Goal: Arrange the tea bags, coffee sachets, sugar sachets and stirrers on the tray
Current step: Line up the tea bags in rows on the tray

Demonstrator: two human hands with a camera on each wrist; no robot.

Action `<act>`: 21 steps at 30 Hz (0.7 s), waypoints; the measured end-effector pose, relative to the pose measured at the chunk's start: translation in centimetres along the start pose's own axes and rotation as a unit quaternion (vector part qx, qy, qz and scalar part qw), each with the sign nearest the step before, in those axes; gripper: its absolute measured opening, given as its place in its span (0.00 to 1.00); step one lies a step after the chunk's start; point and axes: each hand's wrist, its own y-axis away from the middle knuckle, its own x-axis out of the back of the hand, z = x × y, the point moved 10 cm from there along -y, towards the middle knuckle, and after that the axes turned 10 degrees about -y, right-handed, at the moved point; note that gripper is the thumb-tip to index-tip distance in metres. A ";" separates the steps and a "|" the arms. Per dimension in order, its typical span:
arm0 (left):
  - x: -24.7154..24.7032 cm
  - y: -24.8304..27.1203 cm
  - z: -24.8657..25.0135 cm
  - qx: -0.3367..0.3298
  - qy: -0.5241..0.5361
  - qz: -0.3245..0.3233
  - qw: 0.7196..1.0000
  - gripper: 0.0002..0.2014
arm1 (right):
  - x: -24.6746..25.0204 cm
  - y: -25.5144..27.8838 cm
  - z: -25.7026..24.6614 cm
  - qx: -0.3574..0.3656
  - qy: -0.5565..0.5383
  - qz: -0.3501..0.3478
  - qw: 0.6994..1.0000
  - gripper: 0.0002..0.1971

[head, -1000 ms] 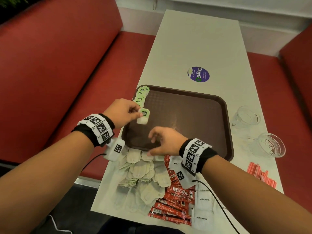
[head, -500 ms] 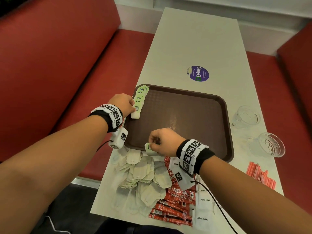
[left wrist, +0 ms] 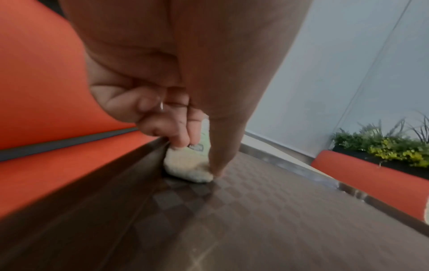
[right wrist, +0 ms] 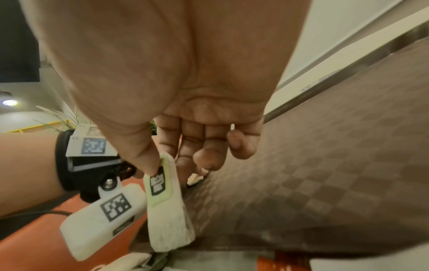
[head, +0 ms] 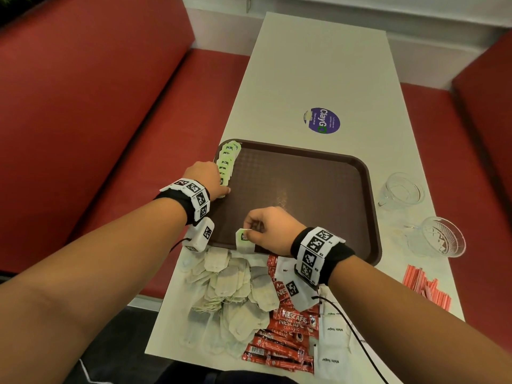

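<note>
A brown tray (head: 304, 195) lies on the white table. Along its left wall runs a row of green-tagged tea bags (head: 227, 159). My left hand (head: 219, 187) is at the near end of that row. In the left wrist view, my left hand (left wrist: 199, 157) pinches a tea bag (left wrist: 188, 169) against the tray (left wrist: 255, 220) floor beside the wall. Over the tray's near edge, my right hand (head: 253, 232) pinches another tea bag (head: 243, 242), which hangs down. In the right wrist view, my right hand (right wrist: 166, 165) grips this tea bag (right wrist: 167, 216) at its green tag.
On the table near me lie a pile of tea bags (head: 232, 292), red coffee sachets (head: 288, 331), white sugar sachets (head: 332, 353) and red stirrers (head: 426, 289). Two glass cups (head: 401, 189) (head: 437, 236) stand right of the tray. A purple sticker (head: 322, 120) lies beyond it.
My left hand carried its tea bag from above the tray down to the near end of the row. My right hand took a tea bag from the pile and lifted it.
</note>
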 end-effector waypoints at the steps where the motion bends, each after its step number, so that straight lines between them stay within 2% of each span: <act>1: -0.1 0.1 0.1 -0.002 -0.007 -0.006 1.000 0.20 | 0.1 0.0 0.0 0.002 0.002 0.002 1.000 0.04; 6: 0.8 1.1 0.3 -0.019 0.007 -0.010 1.000 0.19 | 0.9 0.1 0.0 0.009 0.002 0.023 1.000 0.02; 10: 2.0 3.4 1.9 -0.125 0.053 -0.011 0.991 0.12 | 1.9 0.2 0.0 0.021 -0.019 0.056 0.998 0.03; 12: 2.6 5.6 3.2 -0.187 0.122 -0.026 0.974 0.16 | 2.4 0.2 -0.1 0.026 -0.027 0.078 0.996 0.03; 15: 3.1 8.5 3.9 -0.226 0.194 -0.030 0.954 0.18 | 2.8 0.2 -0.3 0.026 -0.051 0.102 0.993 0.03; 19: 2.2 10.4 3.5 -0.246 0.227 -0.025 0.942 0.05 | 2.8 0.5 -0.9 0.034 -0.062 0.110 0.991 0.04; 21: 2.0 10.8 3.4 -0.239 0.240 -0.015 0.941 0.02 | 2.5 0.9 -0.9 0.030 -0.067 0.104 0.992 0.07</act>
